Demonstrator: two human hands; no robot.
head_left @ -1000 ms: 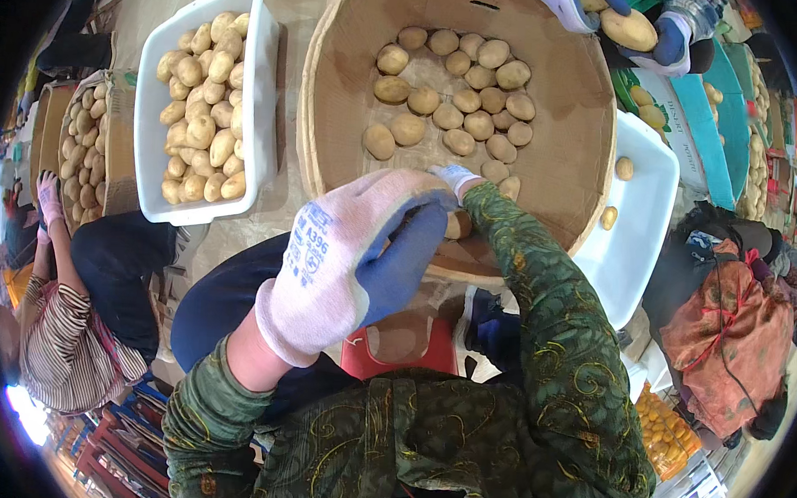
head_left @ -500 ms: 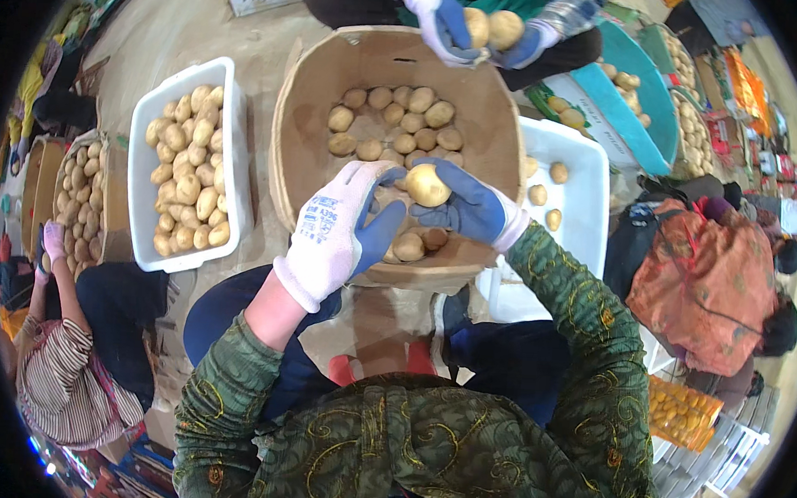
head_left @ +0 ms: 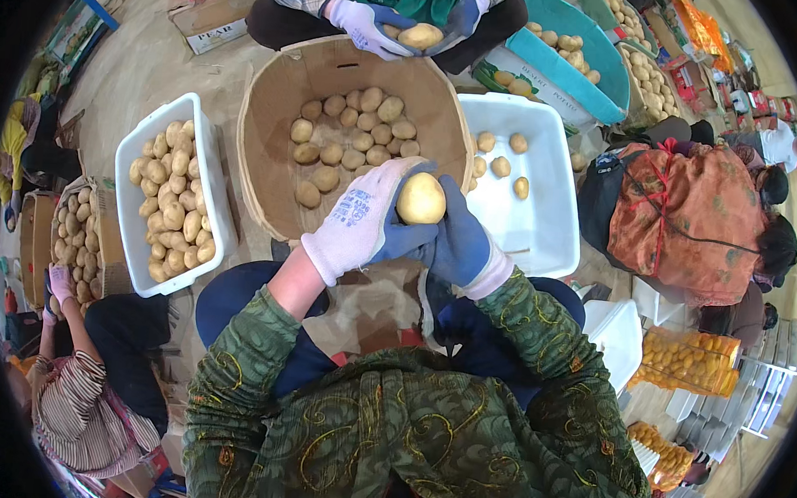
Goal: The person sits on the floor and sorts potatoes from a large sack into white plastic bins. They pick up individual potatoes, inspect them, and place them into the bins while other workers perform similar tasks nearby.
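Observation:
My gloved left hand [head_left: 359,220] and my gloved right hand [head_left: 465,241] are closed together around a pale round potato [head_left: 422,199], above the near edge of a round cardboard tub. Both gloves are light with blue palms. The tub [head_left: 265,98] holds several smaller potatoes [head_left: 330,153] spread over its floor. To its right a white tray [head_left: 544,225] has several loose potatoes in it. To its left another white tray [head_left: 123,216] is heaped with potatoes.
Opposite me a co-worker's gloved hands [head_left: 361,26] hold a potato. Another worker [head_left: 84,404] sits at lower left beside a box of potatoes. At right are a teal container [head_left: 613,102], an orange cloth bundle [head_left: 688,219] and net sacks [head_left: 685,363] of potatoes.
My right hand has come up out of the tub with a potato, which both hands now cup closer together. The view has shifted, and the co-worker's hands sit further left.

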